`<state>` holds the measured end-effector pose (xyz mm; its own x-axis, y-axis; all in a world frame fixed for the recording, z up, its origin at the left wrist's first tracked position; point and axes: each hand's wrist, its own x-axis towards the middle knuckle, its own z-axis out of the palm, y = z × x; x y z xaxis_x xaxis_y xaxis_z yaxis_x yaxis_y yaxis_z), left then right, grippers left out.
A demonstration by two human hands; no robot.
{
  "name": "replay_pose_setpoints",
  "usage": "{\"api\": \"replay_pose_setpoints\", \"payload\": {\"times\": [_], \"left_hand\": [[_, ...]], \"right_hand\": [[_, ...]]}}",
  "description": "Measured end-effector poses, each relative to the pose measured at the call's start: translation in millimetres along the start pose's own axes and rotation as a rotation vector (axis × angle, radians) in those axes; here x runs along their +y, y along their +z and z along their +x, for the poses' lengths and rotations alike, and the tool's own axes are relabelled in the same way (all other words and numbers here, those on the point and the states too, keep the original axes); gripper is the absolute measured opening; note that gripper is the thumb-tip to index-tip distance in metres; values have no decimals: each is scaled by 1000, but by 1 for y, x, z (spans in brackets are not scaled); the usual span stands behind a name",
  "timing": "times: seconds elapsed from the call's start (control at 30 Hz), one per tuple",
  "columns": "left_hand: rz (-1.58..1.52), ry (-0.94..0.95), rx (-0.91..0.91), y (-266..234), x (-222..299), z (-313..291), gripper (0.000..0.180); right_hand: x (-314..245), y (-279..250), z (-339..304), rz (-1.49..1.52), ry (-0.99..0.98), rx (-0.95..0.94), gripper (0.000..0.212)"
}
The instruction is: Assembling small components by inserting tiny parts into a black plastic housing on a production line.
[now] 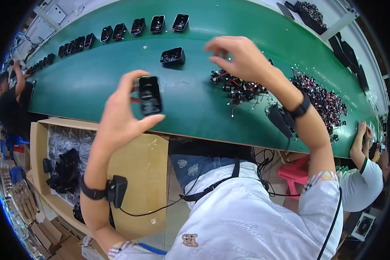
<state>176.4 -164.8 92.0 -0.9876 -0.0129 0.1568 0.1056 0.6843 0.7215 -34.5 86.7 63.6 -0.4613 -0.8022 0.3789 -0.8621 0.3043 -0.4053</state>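
My left hand (pixel 122 110) grips a black rectangular plastic housing (pixel 150 96) by its edges, over the near side of the green table. The housing's open face is turned up and shows parts inside, too fine to make out. My right hand (pixel 238 56) hovers above a small pile of black parts with red and black wires (pixel 240 90). Its fingers are bent, with a gap between thumb and forefinger and nothing visibly held. Another black housing (pixel 173 56) stands alone on the table between and beyond my hands.
Similar housings (pixel 157 24) stand in a row along the far side of the green table (pixel 195 86). A larger heap of wired parts (pixel 318 97) lies at right. A cardboard box (pixel 138 173) with black pieces sits at lower left. Other people work at both ends; a pink stool (pixel 294 174) is below.
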Motion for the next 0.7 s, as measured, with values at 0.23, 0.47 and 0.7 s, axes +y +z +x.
{"api": "replay_pose_setpoints", "payload": {"times": [0.23,0.47,0.7], "left_hand": [[-93,6,-185,57,-20,58,75],[-62,20,-171,70,-41,48,79],[-177,30,-166,78,-40,48,80]], "right_hand": [[-16,34,-36,-355,194,-360,30],[-13,41,-47,-54,59,-12,21],[-33,32,-29,444,156,55,25]]}}
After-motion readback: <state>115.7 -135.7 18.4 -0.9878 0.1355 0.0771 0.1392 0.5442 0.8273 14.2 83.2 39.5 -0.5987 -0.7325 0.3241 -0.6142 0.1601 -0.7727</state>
